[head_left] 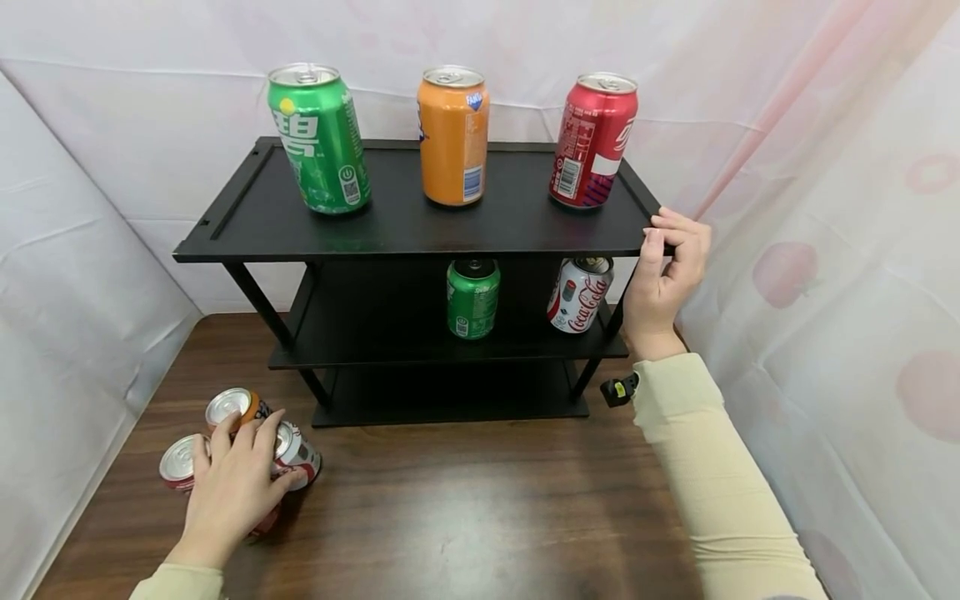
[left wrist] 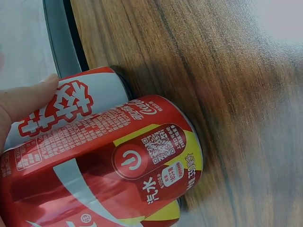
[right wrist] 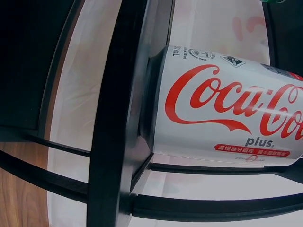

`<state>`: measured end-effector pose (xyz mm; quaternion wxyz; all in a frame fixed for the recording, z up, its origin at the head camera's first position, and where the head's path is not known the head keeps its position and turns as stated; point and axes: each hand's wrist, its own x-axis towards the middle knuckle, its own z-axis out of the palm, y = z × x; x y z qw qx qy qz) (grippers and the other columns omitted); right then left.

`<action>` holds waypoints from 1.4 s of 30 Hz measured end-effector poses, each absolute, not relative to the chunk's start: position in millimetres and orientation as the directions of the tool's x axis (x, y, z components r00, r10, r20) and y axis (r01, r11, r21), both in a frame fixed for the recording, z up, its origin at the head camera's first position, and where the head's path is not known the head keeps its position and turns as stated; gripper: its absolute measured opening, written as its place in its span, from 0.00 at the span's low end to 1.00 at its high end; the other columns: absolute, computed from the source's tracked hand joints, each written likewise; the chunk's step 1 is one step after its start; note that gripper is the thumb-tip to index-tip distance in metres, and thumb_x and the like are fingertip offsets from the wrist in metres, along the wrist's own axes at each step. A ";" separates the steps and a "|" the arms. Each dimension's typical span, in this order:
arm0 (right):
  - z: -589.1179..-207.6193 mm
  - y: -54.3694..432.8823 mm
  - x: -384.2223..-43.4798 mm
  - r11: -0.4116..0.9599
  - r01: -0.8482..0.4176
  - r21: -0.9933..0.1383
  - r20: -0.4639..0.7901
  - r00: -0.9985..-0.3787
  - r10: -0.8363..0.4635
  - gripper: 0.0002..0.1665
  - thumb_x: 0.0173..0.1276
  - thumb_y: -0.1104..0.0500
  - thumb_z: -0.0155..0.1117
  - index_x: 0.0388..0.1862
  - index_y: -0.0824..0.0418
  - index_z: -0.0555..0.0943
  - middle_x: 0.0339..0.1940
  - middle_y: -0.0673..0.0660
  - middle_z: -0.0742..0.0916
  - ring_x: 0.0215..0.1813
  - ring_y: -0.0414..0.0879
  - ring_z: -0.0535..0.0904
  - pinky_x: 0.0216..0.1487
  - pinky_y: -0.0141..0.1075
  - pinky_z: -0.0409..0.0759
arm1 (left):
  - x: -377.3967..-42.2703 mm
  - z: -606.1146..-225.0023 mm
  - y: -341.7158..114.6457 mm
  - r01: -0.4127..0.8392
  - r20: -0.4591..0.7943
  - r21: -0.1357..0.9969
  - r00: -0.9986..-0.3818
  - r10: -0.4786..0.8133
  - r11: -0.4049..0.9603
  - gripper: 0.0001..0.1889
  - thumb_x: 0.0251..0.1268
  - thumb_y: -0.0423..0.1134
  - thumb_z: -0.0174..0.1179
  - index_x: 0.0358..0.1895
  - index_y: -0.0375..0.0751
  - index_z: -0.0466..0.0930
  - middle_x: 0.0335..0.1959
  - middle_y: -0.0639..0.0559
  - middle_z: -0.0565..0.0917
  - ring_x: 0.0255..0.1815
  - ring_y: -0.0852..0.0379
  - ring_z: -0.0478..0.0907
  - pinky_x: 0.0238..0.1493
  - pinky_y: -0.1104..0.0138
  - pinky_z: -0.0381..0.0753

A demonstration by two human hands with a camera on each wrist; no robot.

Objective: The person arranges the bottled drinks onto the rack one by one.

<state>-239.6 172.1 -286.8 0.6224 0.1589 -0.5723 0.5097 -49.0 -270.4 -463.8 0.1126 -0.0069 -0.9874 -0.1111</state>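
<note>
My left hand point(head_left: 236, 483) reaches over a cluster of cans on the wooden table at lower left. Its thumb lies along a white-and-red can point(head_left: 298, 458) and its fingers curl over that can's top. In the left wrist view the thumb presses the white can point(left wrist: 102, 87), while a red soda can point(left wrist: 109, 165) stands closer to the camera. An orange-topped can point(head_left: 228, 406) and a red can point(head_left: 178, 462) sit beside the fingers. At the right end of the black shelf rack point(head_left: 405, 237), my right hand point(head_left: 667, 275) grips the top board's front corner.
On the top board stand a green can point(head_left: 322, 150), an orange can point(head_left: 453, 142) and a red can point(head_left: 592, 146). The middle board holds a smaller green can point(head_left: 472, 302) and a white Coca-Cola can point(right wrist: 227, 109), near the right post. Pale curtains surround the table point(head_left: 465, 517).
</note>
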 end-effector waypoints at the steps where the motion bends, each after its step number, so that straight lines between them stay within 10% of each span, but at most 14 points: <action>1: -286.1 171.8 -238.9 0.430 -0.817 -0.384 0.875 -0.173 0.453 0.19 0.61 0.60 0.51 0.26 0.79 0.74 0.34 0.77 0.79 0.48 0.65 0.78 0.60 0.46 0.75 | -49.2 -463.9 -270.3 0.040 0.228 0.218 -0.974 -0.011 0.975 0.50 0.40 0.52 0.79 0.69 0.36 0.65 0.56 0.31 0.74 0.69 0.25 0.52 0.64 0.26 0.39; 42: -284.9 171.3 -238.6 0.440 -0.817 -0.372 0.881 -0.161 0.446 0.18 0.62 0.60 0.51 0.26 0.79 0.74 0.33 0.77 0.78 0.48 0.67 0.77 0.59 0.45 0.75 | -52.4 -463.0 -268.3 -0.006 0.179 0.244 -0.983 -0.051 0.970 0.50 0.38 0.53 0.79 0.66 0.33 0.68 0.51 0.26 0.77 0.51 0.28 0.76 0.62 0.25 0.39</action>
